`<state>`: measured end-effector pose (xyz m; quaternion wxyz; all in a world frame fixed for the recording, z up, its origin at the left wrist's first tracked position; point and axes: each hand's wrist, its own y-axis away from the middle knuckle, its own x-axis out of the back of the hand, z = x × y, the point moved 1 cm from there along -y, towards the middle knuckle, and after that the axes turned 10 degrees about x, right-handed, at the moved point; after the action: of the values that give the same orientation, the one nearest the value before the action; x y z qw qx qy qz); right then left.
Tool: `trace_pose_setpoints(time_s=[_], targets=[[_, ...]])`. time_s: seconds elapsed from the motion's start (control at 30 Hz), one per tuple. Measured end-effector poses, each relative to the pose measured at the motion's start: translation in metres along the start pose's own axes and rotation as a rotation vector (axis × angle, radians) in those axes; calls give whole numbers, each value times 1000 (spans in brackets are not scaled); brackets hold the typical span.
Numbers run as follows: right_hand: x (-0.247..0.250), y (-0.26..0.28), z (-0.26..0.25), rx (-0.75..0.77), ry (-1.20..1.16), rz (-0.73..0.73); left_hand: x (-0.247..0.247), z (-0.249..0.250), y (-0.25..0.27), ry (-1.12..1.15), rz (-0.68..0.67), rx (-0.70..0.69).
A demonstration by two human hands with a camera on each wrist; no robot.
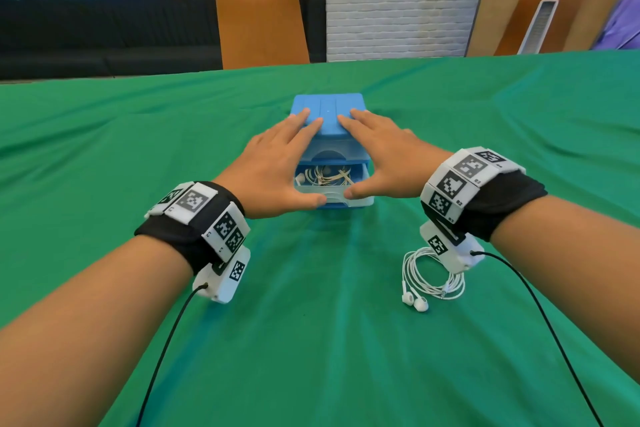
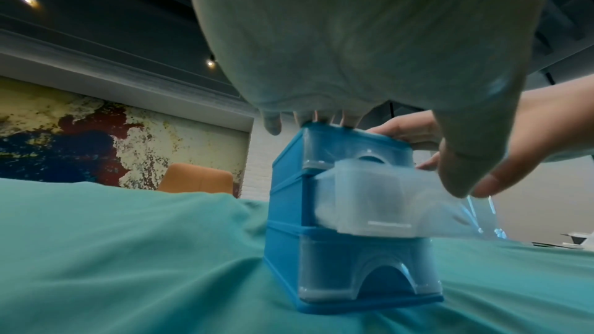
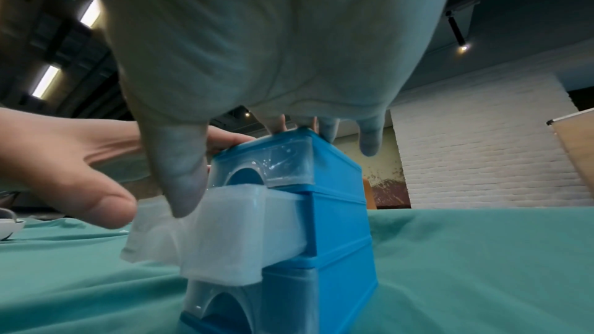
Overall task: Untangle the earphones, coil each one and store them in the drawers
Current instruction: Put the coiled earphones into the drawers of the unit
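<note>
A small blue drawer unit (image 1: 327, 107) stands on the green cloth. Its clear middle drawer (image 1: 333, 196) is pulled out and holds a coiled beige earphone (image 1: 327, 177). My left hand (image 1: 280, 166) and right hand (image 1: 384, 159) flank the unit, fingers laid flat on its top and both thumbs touching the open drawer's front. The left wrist view shows the unit (image 2: 289, 212) with the drawer (image 2: 369, 202) sticking out under my left thumb. From the right wrist, the drawer (image 3: 225, 233) is seen below my right thumb. A coiled white earphone (image 1: 429, 279) lies on the cloth under my right wrist.
The green cloth (image 1: 138, 149) covers the whole table. An orange chair (image 1: 261, 24) stands behind the far edge, with a black sofa and a white brick wall beyond. Black cables trail from both wrist cameras towards me.
</note>
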<state>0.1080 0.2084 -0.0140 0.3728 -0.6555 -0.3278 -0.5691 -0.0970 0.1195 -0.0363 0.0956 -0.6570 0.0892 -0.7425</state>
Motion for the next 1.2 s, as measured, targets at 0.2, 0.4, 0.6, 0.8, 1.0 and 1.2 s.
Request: trace_pose_setpoints(time_s=[0.2, 0.4, 0.6, 0.8, 1.0, 1.2], targets=[[-8, -10, 13, 29, -102, 44, -2, 0, -8, 52, 33, 28], [-13, -15, 13, 39, -31, 150, -7, -1, -19, 59, 147, 4], [-19, -21, 12, 7, 28, 244, -12, -1, -24, 66, 212, 21], [-21, -26, 9, -26, 68, 288, -14, 4, -26, 65, 283, 40], [-19, -26, 7, -33, 63, 297, -15, 7, -23, 59, 313, 58], [-12, -27, 3, -75, 18, 273, -17, 7, -20, 207, 263, 80]])
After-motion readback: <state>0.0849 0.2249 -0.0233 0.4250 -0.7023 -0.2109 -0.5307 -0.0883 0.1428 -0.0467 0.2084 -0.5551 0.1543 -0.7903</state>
